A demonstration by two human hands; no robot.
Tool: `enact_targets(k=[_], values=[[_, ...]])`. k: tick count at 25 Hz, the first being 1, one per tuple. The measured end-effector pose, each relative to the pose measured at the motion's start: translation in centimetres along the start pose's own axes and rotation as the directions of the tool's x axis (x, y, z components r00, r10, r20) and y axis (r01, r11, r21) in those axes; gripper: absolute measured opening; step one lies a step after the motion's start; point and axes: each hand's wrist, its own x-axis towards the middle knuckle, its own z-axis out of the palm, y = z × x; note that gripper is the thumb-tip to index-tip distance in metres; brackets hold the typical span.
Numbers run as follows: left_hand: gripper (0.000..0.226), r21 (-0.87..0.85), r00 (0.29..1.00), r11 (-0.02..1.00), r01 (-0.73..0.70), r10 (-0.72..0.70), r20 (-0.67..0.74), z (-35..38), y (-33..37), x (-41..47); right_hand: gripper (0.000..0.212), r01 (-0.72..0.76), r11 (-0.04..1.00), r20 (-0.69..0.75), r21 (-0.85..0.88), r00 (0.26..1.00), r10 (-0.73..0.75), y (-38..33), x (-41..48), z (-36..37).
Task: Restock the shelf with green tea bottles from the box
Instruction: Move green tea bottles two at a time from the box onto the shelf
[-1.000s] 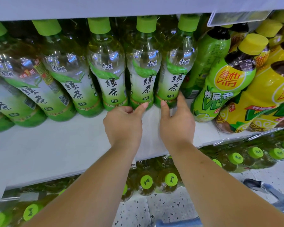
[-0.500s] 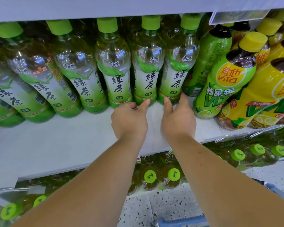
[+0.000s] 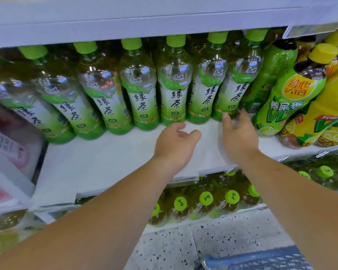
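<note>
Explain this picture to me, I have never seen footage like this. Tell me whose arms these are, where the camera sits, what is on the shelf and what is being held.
There is no machine here. A person wears a wide-angle camera on the head, so you look down along their own two arms. On the white shelf stands a row of green tea bottles. To its right are yellow-capped bottles. More green-capped bottles fill the level below. The left hand is over the bare shelf, fingers loosely curled, holding nothing. The right hand reaches toward the foot of the rightmost green tea bottle; blur hides whether it touches. Neither hand grips anything.
</note>
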Motion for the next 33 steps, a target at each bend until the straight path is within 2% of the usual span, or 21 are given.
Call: enact_targets(k=[2,9,12,16,23,27,30,33], values=[[0.062,0.056,0.999,0.998,-0.024,0.022,0.038,-1.4,0.0,-1.0,0.056,-0.096,0.985,0.058,0.144,0.994,0.089,-0.2,-0.4,-1.0],[0.071,0.079,0.991,0.997,-0.021,0.01,0.135,-5.0,-0.9,-5.5,0.029,-0.219,0.937,0.18,0.273,0.968,0.174,-2.5,-7.3,-2.9],[0.062,0.115,0.988,0.993,0.014,-0.032,0.151,-7.0,-1.2,-8.6,0.039,-0.263,0.931,0.279,0.254,0.941,0.19,-4.4,-12.1,-4.1],[0.061,0.157,0.986,0.987,0.035,-0.06,0.155,-9.3,-0.8,-13.3,0.053,-0.309,0.933,0.341,0.183,0.911,0.234,-6.1,-17.0,-6.5],[0.086,0.262,0.95,0.965,0.011,-0.092,0.298,-12.0,1.8,-21.4,0.059,-0.373,0.92,0.351,0.121,0.883,0.312,-7.7,-27.0,-12.9],[0.066,0.275,0.917,0.96,-0.053,-0.062,0.394,-12.1,3.0,-24.8,0.062,-0.432,0.892,0.36,0.132,0.859,0.363,-8.8,-32.2,-16.4],[0.053,0.314,0.869,0.947,-0.068,-0.099,0.485,-12.0,3.6,-27.8,0.058,-0.466,0.875,0.283,0.13,0.863,0.418,-9.2,-36.1,-19.5],[0.045,0.289,0.851,0.956,-0.054,-0.107,0.514,-11.7,3.3,-30.2,0.057,-0.482,0.869,0.208,0.112,0.866,0.454,-8.7,-39.0,-22.5]])
